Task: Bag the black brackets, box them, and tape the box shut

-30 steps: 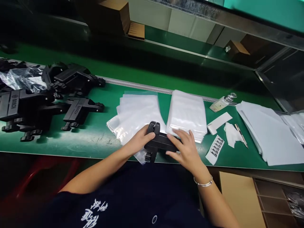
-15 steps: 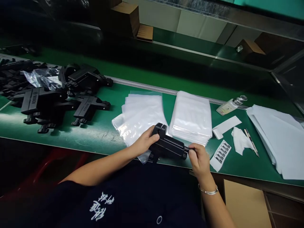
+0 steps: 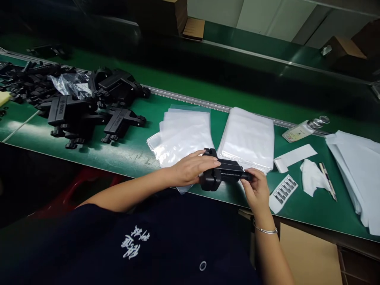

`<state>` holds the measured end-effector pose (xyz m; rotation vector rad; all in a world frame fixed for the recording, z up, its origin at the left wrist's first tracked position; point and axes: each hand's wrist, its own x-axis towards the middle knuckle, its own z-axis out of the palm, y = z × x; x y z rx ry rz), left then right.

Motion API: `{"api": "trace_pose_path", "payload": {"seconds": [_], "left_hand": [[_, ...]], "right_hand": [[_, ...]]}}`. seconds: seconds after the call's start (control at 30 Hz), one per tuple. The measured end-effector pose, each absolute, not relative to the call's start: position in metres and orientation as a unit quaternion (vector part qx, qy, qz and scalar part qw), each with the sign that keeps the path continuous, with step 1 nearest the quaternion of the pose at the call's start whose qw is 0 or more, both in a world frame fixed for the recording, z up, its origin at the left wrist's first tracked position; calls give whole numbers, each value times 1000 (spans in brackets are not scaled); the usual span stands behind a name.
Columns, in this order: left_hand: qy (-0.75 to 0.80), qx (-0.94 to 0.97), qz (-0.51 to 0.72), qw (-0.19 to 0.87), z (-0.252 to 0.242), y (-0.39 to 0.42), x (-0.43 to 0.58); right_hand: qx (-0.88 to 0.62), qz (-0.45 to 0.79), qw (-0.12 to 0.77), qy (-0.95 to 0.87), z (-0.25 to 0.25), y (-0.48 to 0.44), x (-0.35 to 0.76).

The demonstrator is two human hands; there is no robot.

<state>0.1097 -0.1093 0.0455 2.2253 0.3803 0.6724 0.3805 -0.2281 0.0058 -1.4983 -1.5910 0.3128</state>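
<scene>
A black plastic part (image 3: 221,174) is held just above the near edge of the green table (image 3: 130,154). My left hand (image 3: 190,168) wraps over its thick left end, fingers closed on it. My right hand (image 3: 257,190) pinches the narrow right end of the same part. Directly behind the part lie two piles of clear plastic bags, a fanned one (image 3: 181,136) and a neat stack (image 3: 249,138).
Several more black parts (image 3: 86,107) and a crumpled clear bag (image 3: 71,85) lie at the left. To the right are a barcode label strip (image 3: 283,190), a white slip (image 3: 295,156), a crumpled tissue (image 3: 311,178), a pen (image 3: 328,180), a small bottle (image 3: 304,128) and white sheets (image 3: 359,170). A brown box (image 3: 308,253) stands below the table.
The black part has been turned over in my hands. My right hand went from lying on top of it to pinching its right end. The view has shifted left.
</scene>
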Motion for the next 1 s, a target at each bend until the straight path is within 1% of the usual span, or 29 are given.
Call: {"api": "trace_pose_path", "payload": {"seconds": [0.1, 0.27, 0.33, 0.4, 0.43, 0.5, 0.57, 0.6, 0.67, 0.7, 0.77, 0.8, 0.87, 0.93, 1.0], "left_hand": [[177, 850, 272, 415, 45, -112, 109], [308, 664, 296, 614, 41, -117, 112], [325, 628, 312, 634, 39, -119, 112], [331, 654, 335, 592, 38, -120, 108], [329, 680, 345, 557, 38, -120, 105], [302, 742, 354, 482, 39, -119, 97], [227, 804, 355, 419, 41, -116, 89], [181, 827, 360, 393, 42, -115, 87], [125, 847, 364, 366, 43, -114, 84], [139, 845, 364, 367, 43, -114, 84], [238, 806, 370, 395, 40, -115, 85], [298, 768, 381, 419, 38, -115, 86], [383, 672, 417, 477, 33, -113, 91], [408, 591, 440, 539, 29, -111, 96], [406, 549, 437, 586, 27, -109, 101]], "right_hand": [[-583, 55, 435, -684, 17, -229, 378], [-474, -104, 360, -797, 43, -238, 366], [-465, -101, 360, -802, 48, -240, 358], [-505, -15, 405, -763, 49, -239, 350], [-536, 63, 433, -722, 48, -237, 347], [-592, 270, 469, -598, 46, -232, 341], [-599, 483, 459, -444, 45, -226, 338], [-584, 566, 444, -377, 45, -223, 337], [-548, 661, 425, -288, 44, -218, 337], [-535, 679, 426, -268, 44, -217, 337], [-524, 670, 455, -265, 41, -216, 335], [-528, 638, 484, -282, 39, -217, 334], [-555, 530, 535, -352, 34, -218, 330], [-578, 410, 555, -436, 27, -219, 323], [-586, 344, 558, -477, 21, -217, 315]]}}
